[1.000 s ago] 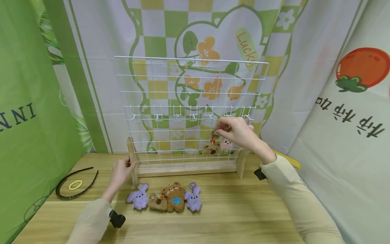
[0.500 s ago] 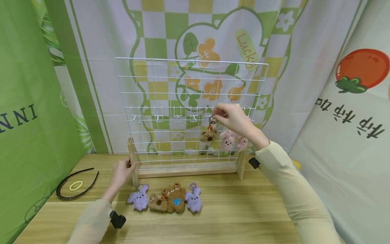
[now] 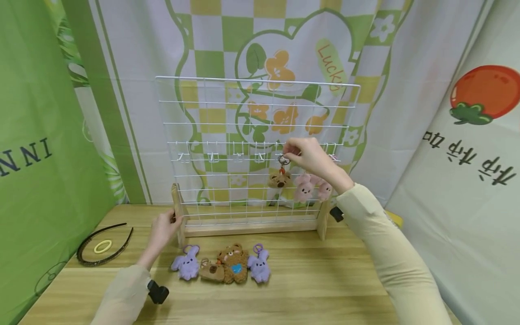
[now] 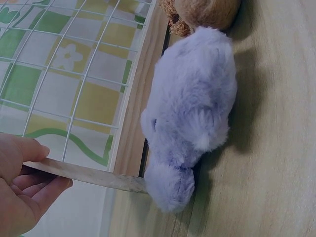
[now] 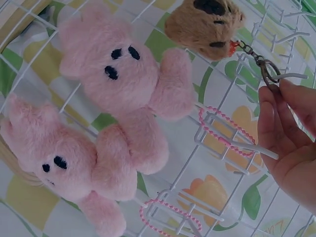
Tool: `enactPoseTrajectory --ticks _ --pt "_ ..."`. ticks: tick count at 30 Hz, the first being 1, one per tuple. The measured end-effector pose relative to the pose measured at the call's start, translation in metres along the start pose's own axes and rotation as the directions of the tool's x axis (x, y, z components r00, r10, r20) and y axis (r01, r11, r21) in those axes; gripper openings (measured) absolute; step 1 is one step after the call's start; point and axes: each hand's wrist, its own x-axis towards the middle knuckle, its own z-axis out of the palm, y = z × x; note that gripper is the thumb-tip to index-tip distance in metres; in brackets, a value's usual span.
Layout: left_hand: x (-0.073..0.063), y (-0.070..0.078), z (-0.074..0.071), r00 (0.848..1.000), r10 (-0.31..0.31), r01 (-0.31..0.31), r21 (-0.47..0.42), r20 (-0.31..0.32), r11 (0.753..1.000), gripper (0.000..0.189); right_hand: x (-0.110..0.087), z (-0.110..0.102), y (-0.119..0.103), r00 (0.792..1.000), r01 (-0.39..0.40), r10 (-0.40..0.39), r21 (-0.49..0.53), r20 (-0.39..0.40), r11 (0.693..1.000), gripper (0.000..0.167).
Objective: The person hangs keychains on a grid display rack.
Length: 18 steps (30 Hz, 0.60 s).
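My right hand pinches the dark metal ring of a brown bear-head keychain. In the right wrist view, a white hook prong meets that ring and seems to pass through it. Two pink plush rabbit keychains hang from neighbouring hooks by pink bead chains. On the left, my left hand grips the wooden end post of the white wire grid rack. A purple plush rabbit keychain lies beside the foot of that post.
Before the rack lie a brown plush bear, a tan animal-head keychain and a second purple rabbit. Several white hooks line the grid. At the left are a black headband and a yellow ring.
My right hand has risen with the bear-head keychain to the height of the hooks, uncovering the pink rabbits. Over the last half second it has barely moved. My left hand stays on the post.
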Motion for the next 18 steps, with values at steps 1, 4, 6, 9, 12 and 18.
enactPoseTrajectory --ticks 1,4,6,9,12,18 --pt "0.0 0.0 0.0 1.0 -0.002 0.002 0.0 0.002 1.0 0.022 0.0 0.0 0.0 1.0 -0.003 0.003 -0.003 0.002 1.0 0.005" --pt "0.001 0.0 0.0 1.0 -0.012 0.012 -0.007 0.004 1.0 0.023 0.0 0.0 0.0 1.0 -0.001 0.001 -0.006 0.002 1.0 0.005" --pt "0.001 0.0 0.0 1.0 -0.014 0.014 -0.012 0.003 1.0 0.022 -0.001 -0.001 -0.001 1.0 0.004 -0.004 -0.007 -0.003 1.0 0.006" --pt "0.0 0.001 -0.001 1.0 -0.018 0.018 -0.017 0.004 1.0 0.021 -0.004 -0.004 -0.004 1.0 0.015 -0.015 -0.006 -0.023 1.0 0.007" --pt "0.0 0.001 -0.001 1.0 -0.016 0.016 -0.012 0.0 1.0 0.021 -0.011 -0.008 -0.008 0.998 0.02 -0.019 0.008 -0.056 1.0 0.008" --pt "0.002 0.002 0.0 1.0 -0.023 0.023 0.001 0.005 1.0 0.023 -0.043 -0.003 -0.021 0.995 0.077 -0.074 0.042 -0.068 0.996 0.007"
